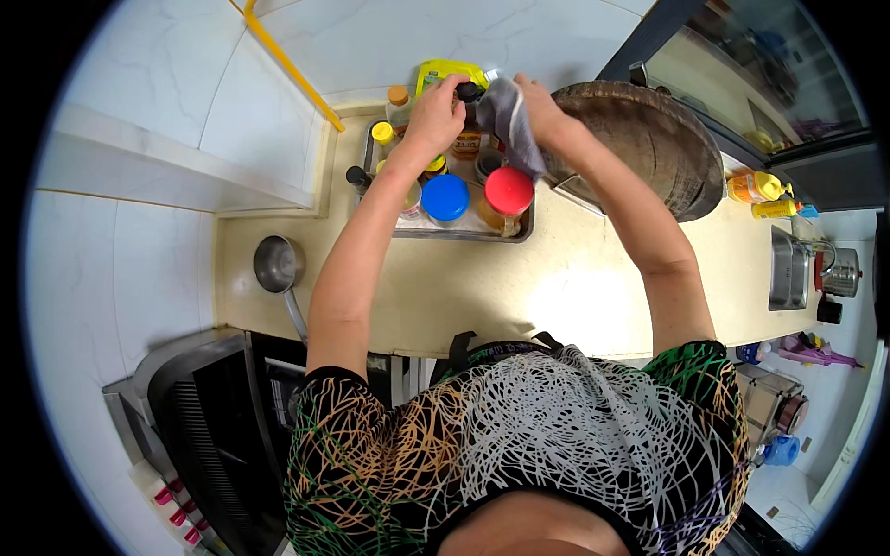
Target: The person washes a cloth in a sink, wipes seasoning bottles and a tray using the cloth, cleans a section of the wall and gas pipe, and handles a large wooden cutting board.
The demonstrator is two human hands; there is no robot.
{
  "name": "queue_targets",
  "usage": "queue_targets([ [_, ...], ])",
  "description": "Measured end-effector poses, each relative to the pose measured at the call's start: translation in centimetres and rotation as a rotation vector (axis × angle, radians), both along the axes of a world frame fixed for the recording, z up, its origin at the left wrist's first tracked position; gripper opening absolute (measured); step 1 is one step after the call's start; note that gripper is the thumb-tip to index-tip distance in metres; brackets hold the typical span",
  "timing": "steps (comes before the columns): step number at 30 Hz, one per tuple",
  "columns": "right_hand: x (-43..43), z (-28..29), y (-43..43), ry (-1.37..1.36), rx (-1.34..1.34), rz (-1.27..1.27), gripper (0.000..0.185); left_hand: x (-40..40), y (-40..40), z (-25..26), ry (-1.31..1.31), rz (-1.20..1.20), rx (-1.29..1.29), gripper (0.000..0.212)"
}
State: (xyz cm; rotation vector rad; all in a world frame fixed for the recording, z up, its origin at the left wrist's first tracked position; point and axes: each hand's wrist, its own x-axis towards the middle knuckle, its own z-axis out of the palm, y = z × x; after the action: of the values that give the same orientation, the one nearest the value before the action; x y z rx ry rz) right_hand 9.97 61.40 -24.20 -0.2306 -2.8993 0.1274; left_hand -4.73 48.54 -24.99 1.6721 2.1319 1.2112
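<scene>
My left hand (pixel 437 117) reaches over the back of a metal tray (pixel 459 235), thumb and fingers at the black cap (pixel 468 92) of a bottle. Bunched in my right hand (pixel 541 110) is a grey cloth (pixel 506 115), which hangs down beside that bottle and hides part of it. A labelled amber bottle (pixel 466 144) shows just below the cap. Nearer me in the tray stand a blue-lidded jar (pixel 446 199) and a red-lidded jar (pixel 509 191). A yellow-capped bottle (pixel 382 133) and an orange-capped bottle (pixel 398 97) are left of my left hand.
A yellow pouch (pixel 441 73) leans at the back wall. Right of the tray, a large round wooden board (pixel 633 146) stands tilted. A metal saucepan (pixel 277 263) sits on the counter (pixel 445 285) at left. Yellow bottles (pixel 754 187) and a sink (pixel 788 271) are far right.
</scene>
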Motion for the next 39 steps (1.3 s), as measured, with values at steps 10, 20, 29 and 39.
queue_targets([
  [10, -1.8, 0.5, -3.2, 0.002, -0.099, -0.099, 0.02, -7.8, 1.9, 2.8, 0.411, 0.12, -0.203, 0.029],
  [20, -3.9, 3.5, -4.0, 0.748, -0.832, -0.24, 0.013, -10.3, 2.8, 1.1, 0.469, 0.087, -0.727, 0.021],
  [29, -2.1, 11.2, -2.9, 1.053, -0.882, -0.163, 0.023, -10.6, 2.1, 3.4, 0.369, 0.172, -0.437, 0.022],
  [39, -1.0, 11.7, 0.1, 0.588, -0.482, 0.028, 0.04, -4.8, 0.4, 17.3, 0.348, -0.127, 0.105, 0.017],
])
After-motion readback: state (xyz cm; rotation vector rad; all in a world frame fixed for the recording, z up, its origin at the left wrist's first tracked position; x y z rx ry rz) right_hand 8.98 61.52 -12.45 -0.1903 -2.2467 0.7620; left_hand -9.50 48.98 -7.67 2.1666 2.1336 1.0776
